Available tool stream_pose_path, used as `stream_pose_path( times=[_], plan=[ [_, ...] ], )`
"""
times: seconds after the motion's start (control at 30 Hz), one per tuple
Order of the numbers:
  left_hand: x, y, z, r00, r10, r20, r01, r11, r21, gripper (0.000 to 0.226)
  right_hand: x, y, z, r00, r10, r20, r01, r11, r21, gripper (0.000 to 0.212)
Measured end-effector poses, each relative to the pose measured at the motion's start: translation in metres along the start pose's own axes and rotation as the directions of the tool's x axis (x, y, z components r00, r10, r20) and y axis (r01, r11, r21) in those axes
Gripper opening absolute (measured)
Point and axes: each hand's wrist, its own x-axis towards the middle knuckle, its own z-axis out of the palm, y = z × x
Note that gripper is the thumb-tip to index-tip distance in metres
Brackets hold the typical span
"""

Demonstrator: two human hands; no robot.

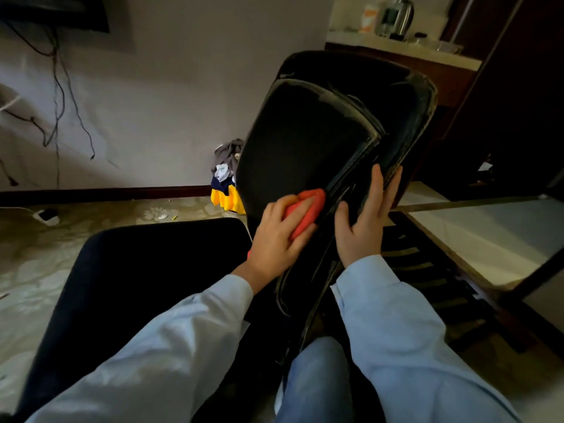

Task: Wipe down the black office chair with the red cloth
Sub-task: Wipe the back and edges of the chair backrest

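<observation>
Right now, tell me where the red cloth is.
Head view, centre: the cloth is bunched under the left hand against the black backrest, just left of the right hand, which holds the backrest's edge.

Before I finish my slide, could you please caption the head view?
The left hand presses the red cloth against the black office chair while the right hand holds its edge.
</observation>
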Motion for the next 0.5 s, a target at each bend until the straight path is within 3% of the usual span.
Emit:
stream_pose_path(
  times=[0.17, 0.27, 0.37, 0.5],
  plan=[
    [-0.041, -0.008, 0.000, 0.955, -0.285, 0.081, 0.295, 0.939, -0.179, 0.045, -0.002, -0.003, 0.003, 1.000, 0.008, -0.008, -0.008, 1.000, -0.002, 0.070],
    [-0.026, -0.001, -0.004, 0.900, -0.436, 0.015, 0.414, 0.842, -0.347, 0.038, -0.002, -0.004, 0.003, 1.000, 0.010, 0.010, -0.010, 1.000, -0.006, 0.070],
    [0.024, 0.016, -0.016, 0.905, -0.408, -0.122, 0.334, 0.857, -0.393, 0.044, 0.000, -0.003, 0.000, 0.999, -0.001, 0.033, 0.001, 1.000, 0.004, 0.069],
    [0.104, 0.034, -0.035, 0.966, -0.215, -0.146, 0.155, 0.929, -0.337, 0.043, 0.011, -0.006, -0.010, 1.000, -0.020, 0.017, 0.020, 0.999, 0.035, 0.068]
  ],
)
